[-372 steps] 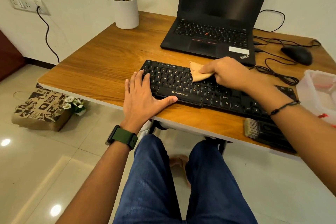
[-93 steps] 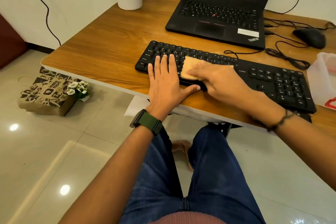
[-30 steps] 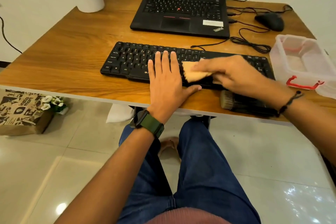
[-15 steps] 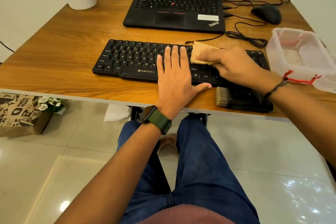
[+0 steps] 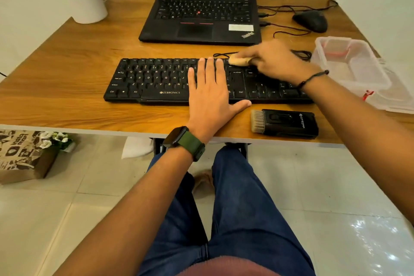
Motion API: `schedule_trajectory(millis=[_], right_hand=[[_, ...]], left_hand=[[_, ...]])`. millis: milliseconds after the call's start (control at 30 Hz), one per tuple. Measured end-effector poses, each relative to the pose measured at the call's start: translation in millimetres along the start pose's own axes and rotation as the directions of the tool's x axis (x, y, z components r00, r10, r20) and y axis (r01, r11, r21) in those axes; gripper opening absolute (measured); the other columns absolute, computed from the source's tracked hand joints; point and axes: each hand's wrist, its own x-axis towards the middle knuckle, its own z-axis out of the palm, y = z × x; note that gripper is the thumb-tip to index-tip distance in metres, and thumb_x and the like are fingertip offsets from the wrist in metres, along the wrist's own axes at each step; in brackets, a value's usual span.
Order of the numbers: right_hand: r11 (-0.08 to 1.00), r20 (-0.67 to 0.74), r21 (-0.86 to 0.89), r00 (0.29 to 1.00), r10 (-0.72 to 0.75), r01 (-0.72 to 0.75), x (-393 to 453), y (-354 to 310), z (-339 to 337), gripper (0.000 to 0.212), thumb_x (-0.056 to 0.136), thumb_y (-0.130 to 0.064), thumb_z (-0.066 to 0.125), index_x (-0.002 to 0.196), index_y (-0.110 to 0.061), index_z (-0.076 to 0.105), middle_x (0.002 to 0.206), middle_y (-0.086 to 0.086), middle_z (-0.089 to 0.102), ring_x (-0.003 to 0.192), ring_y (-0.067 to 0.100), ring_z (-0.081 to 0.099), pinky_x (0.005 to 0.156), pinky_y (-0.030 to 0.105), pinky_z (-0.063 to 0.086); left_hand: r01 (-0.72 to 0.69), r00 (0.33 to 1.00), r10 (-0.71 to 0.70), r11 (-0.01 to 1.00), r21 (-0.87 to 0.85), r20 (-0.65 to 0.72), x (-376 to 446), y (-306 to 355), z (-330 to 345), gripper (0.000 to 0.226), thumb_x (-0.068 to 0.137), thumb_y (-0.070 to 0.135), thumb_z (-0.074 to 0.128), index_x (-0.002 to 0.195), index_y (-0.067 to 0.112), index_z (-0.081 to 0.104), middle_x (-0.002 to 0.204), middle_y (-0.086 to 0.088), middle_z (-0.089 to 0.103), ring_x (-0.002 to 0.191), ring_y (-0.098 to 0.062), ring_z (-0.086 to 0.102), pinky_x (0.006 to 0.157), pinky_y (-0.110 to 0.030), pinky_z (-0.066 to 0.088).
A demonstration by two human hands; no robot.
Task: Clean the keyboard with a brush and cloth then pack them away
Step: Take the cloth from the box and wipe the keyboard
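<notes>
- Black keyboard lies on the bench, long axis running left-right across the person's front, just short of the laptop.
- Tan cloth sits at kbd's far edge, right of centre, pinched under right hand; fingers curled on it, motion-blurred.
- Left hand flat on the keys mid-kbd, fingers straight & together, holding nothing, pinning kbd.
- Brush lies near bench edge, just in front of kbd, bristles pointing left; right hand nearer.
- Clear box at far right, lid off; likely the pack-away spot.
</notes>
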Motion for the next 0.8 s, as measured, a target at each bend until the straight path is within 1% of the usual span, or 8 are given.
schedule_trajectory(millis=[167, 300, 367, 467, 533, 600, 700, 800], right_hand=[[0.987, 0.017, 0.044, 0.988, -0.155, 0.155, -38.7, -5.3, -0.7, 0.039, 0.092, -0.008, 0.049, 0.127, -0.024, 0.056, 0.132, 0.002, 0.056, 0.125, 0.023, 0.047, 0.102, 0.033, 0.033], [0.949, 0.117, 0.194, 0.954, -0.275, 0.25, -68.8, -2.8, -14.0, 0.039, 0.09, -0.005, 0.052, 0.123, -0.025, 0.058, 0.127, -0.003, 0.058, 0.123, 0.013, 0.047, 0.104, 0.031, 0.034], [0.938, 0.083, 0.292, 0.972, -0.221, 0.188, -67.9, 0.4, -23.8, 0.04, 0.091, -0.002, 0.05, 0.122, -0.025, 0.057, 0.125, -0.006, 0.056, 0.118, 0.005, 0.045, 0.099, 0.02, 0.034], [0.923, -0.156, 0.381, 0.988, 0.012, 0.049, -44.4, 8.6, -34.2, 0.039, 0.092, -0.001, 0.045, 0.125, -0.02, 0.057, 0.129, -0.001, 0.055, 0.118, 0.006, 0.044, 0.095, 0.015, 0.033], [0.951, -0.204, 0.308, 0.974, 0.101, -0.034, -17.0, 14.0, -31.3, 0.038, 0.094, -0.004, 0.044, 0.127, -0.018, 0.056, 0.133, 0.004, 0.054, 0.123, 0.017, 0.045, 0.101, 0.025, 0.035], [0.979, -0.118, 0.187, 0.988, 0.1, -0.077, 4.0, 15.8, -20.8, 0.039, 0.094, -0.007, 0.043, 0.128, -0.021, 0.055, 0.134, 0.007, 0.053, 0.124, 0.023, 0.046, 0.103, 0.034, 0.037], [0.999, 0.055, 0.036, 0.998, 0.014, -0.016, 8.5, 10.4, -0.2, 0.037, 0.095, -0.011, 0.044, 0.129, -0.022, 0.054, 0.134, 0.006, 0.054, 0.122, 0.025, 0.048, 0.1, 0.034, 0.036], [0.999, 0.029, 0.043, 0.999, -0.027, 0.026, -10.8, 8.3, 3.1, 0.037, 0.095, -0.013, 0.045, 0.128, -0.026, 0.055, 0.133, 0.005, 0.055, 0.124, 0.025, 0.047, 0.103, 0.037, 0.035]], left_hand=[[-0.024, 0.999, 0.025, 1.0, 0.016, -0.034, -0.7, -1.8, 3.5, 0.105, 0.074, 0.073, 0.048, 0.145, 0.003, 0.015, 0.152, -0.018, 0.017, 0.142, -0.031, 0.009, 0.114, -0.047, -0.003], [-0.035, 0.998, 0.036, 0.999, 0.022, -0.046, 0.9, -1.0, 4.8, 0.104, 0.074, 0.071, 0.05, 0.145, 0.003, 0.016, 0.152, -0.017, 0.018, 0.142, -0.031, 0.01, 0.114, -0.047, -0.002], [-0.043, 0.998, 0.044, 0.999, 0.023, -0.054, -0.1, -0.3, 4.5, 0.103, 0.075, 0.07, 0.051, 0.145, 0.003, 0.016, 0.152, -0.017, 0.019, 0.142, -0.031, 0.01, 0.114, -0.047, -0.002], [-0.06, 0.997, 0.061, 0.998, 0.027, -0.056, -1.1, 1.1, 3.7, 0.101, 0.076, 0.069, 0.049, 0.145, 0.003, 0.017, 0.152, -0.016, 0.019, 0.142, -0.031, 0.01, 0.114, -0.047, -0.001], [-0.077, 0.996, 0.078, 0.997, 0.022, -0.052, 1.1, 4.0, 2.2, 0.101, 0.076, 0.07, 0.048, 0.145, 0.003, 0.017, 0.152, -0.016, 0.019, 0.142, -0.03, 0.01, 0.114, -0.047, -0.001], [-0.095, 0.995, 0.095, 0.995, 0.014, -0.036, 4.3, 8.3, 2.2, 0.101, 0.076, 0.071, 0.047, 0.145, 0.003, 0.016, 0.152, -0.015, 0.018, 0.142, -0.03, 0.008, 0.114, -0.047, -0.001], [-0.112, 0.993, 0.113, 0.994, 0.017, -0.029, 7.1, 12.0, 5.8, 0.103, 0.075, 0.072, 0.045, 0.145, 0.003, 0.016, 0.152, -0.016, 0.018, 0.143, -0.029, 0.008, 0.114, -0.047, -0.001], [-0.122, 0.992, 0.123, 0.992, 0.03, -0.031, 6.6, 10.3, 7.8, 0.106, 0.073, 0.076, 0.044, 0.145, 0.003, 0.017, 0.152, -0.016, 0.019, 0.143, -0.029, 0.009, 0.114, -0.046, -0.001]])
